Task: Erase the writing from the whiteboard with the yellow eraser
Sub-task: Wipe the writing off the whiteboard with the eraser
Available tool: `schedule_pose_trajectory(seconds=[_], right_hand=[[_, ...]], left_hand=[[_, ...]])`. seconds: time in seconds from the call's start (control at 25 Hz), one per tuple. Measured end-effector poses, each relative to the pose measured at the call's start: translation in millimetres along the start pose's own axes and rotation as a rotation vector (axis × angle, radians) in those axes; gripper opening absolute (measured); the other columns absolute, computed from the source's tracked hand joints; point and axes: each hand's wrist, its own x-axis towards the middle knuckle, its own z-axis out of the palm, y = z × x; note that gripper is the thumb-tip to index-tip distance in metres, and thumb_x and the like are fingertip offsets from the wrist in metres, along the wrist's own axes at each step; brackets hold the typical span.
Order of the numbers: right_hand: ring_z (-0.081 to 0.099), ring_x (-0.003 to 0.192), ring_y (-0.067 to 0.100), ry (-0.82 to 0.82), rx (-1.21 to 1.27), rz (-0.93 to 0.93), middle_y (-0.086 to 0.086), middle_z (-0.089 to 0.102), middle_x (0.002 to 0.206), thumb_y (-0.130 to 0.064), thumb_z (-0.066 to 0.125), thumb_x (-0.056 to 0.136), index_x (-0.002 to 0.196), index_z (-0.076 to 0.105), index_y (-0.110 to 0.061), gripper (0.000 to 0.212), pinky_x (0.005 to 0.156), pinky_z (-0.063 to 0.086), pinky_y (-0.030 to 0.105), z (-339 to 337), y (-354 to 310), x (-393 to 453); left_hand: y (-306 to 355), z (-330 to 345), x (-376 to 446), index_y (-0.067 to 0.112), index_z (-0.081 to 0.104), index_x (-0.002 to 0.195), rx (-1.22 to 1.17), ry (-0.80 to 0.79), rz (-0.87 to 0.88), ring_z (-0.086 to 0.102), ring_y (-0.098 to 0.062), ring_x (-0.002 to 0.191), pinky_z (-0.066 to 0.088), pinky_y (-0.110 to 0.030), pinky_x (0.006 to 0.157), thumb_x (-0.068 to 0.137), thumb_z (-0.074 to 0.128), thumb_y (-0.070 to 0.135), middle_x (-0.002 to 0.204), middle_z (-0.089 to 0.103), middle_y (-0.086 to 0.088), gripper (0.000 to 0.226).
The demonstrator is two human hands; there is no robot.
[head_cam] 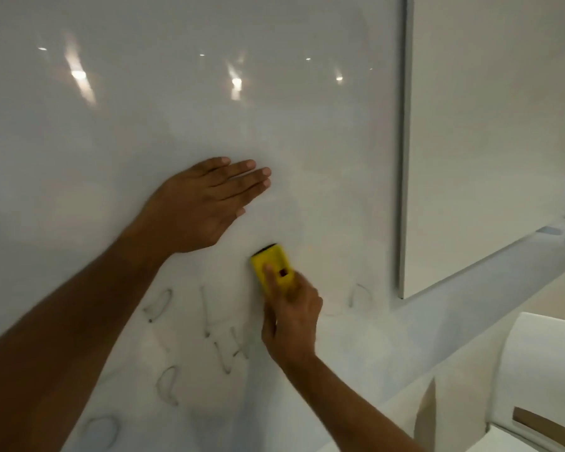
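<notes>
The glossy whiteboard (190, 102) fills most of the view. My right hand (291, 318) presses the yellow eraser (272, 267) flat against the board, with a finger laid along its back. My left hand (203, 203) rests flat on the board just above and left of the eraser, fingers straight and together. Faint grey letters (221, 327) remain on the lower part of the board, to the left of and below my right hand. One more faint mark (359, 295) sits near the board's right edge. The area above the eraser looks wiped.
The whiteboard's right edge (403, 158) runs vertically, with a plain wall panel (490, 125) beyond it. A white chair back (542, 370) stands at the lower right. Ceiling lights reflect in the upper board.
</notes>
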Motion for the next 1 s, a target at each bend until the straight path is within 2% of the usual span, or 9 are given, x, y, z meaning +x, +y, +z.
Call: schedule_pose_trajectory(seconds=[0.08,0.2,0.24,0.36,0.4,0.52,0.68,0.84,1.0], right_hand=[[0.061,0.099,0.041,-0.091,-0.041,-0.281,0.021,0.061,0.126,-0.02,0.053,0.081,0.144,0.046,-0.032,0.065,0.079,0.055,0.043,2,18,6],[0.059,0.1,0.047,0.234,0.161,0.544,0.027,0.056,0.123,-0.025,0.051,0.09,0.146,0.048,-0.025,0.056,0.088,0.051,0.051,5,15,24],[0.056,0.102,0.045,0.231,0.124,0.577,0.027,0.054,0.125,-0.023,0.052,0.091,0.15,0.047,-0.026,0.059,0.088,0.048,0.05,11,-3,20],[0.057,0.096,0.039,-0.014,-0.006,-0.278,0.021,0.061,0.126,-0.013,0.06,0.082,0.15,0.048,-0.028,0.072,0.076,0.044,0.042,18,-38,6],[0.056,0.097,0.038,-0.007,-0.037,-0.319,0.021,0.06,0.127,-0.013,0.062,0.081,0.15,0.047,-0.03,0.073,0.077,0.044,0.041,18,-34,14],[0.047,0.11,0.038,0.218,0.189,0.38,0.022,0.05,0.13,-0.02,0.054,0.086,0.15,0.046,-0.027,0.064,0.089,0.046,0.05,28,-59,21],[0.057,0.107,0.037,-0.035,-0.047,-0.428,0.02,0.062,0.131,-0.015,0.058,0.082,0.145,0.055,-0.034,0.066,0.082,0.04,0.042,43,-97,-21],[0.048,0.114,0.038,0.15,0.16,0.326,0.027,0.054,0.133,-0.019,0.057,0.091,0.148,0.049,-0.03,0.058,0.09,0.037,0.045,45,-102,-6],[0.063,0.101,0.041,-0.054,-0.05,-0.423,0.021,0.063,0.131,-0.014,0.058,0.088,0.15,0.049,-0.036,0.067,0.078,0.044,0.044,45,-103,-30]], left_hand=[[-6,-8,-15,0.013,0.036,0.165,0.011,-0.044,-0.02,0.033,-0.022,0.159,0.03,-0.044,0.129,0.113,0.036,0.027,0.172,0.033,-0.004,0.054],[-12,-17,-35,0.014,0.033,0.166,0.024,-0.07,-0.035,0.03,-0.021,0.16,0.029,-0.042,0.13,0.114,0.034,0.029,0.173,0.031,-0.003,0.054],[-14,-20,-41,0.014,0.033,0.166,0.033,-0.074,-0.04,0.03,-0.021,0.16,0.028,-0.042,0.13,0.115,0.034,0.029,0.173,0.031,-0.003,0.053],[-20,-30,-54,0.014,0.034,0.166,0.026,-0.087,-0.036,0.031,-0.02,0.16,0.028,-0.041,0.131,0.114,0.034,0.028,0.173,0.031,-0.002,0.053],[-21,-33,-58,0.014,0.034,0.165,0.022,-0.095,-0.043,0.03,-0.02,0.16,0.028,-0.041,0.131,0.114,0.035,0.027,0.173,0.032,-0.002,0.053],[-28,-44,-77,0.014,0.035,0.165,0.037,-0.115,-0.08,0.03,-0.02,0.16,0.028,-0.041,0.131,0.114,0.035,0.028,0.172,0.033,-0.002,0.053],[-39,-66,-109,0.015,0.031,0.167,0.071,-0.17,-0.136,0.027,-0.02,0.161,0.025,-0.04,0.132,0.115,0.033,0.028,0.174,0.029,-0.002,0.054],[-45,-79,-147,0.014,0.033,0.166,0.073,-0.184,-0.213,0.026,-0.022,0.161,0.023,-0.041,0.132,0.115,0.032,0.029,0.173,0.03,-0.005,0.053],[-49,-92,-170,0.014,0.032,0.166,0.079,-0.212,-0.232,0.025,-0.021,0.162,0.024,-0.041,0.132,0.116,0.034,0.029,0.174,0.029,-0.004,0.053]])
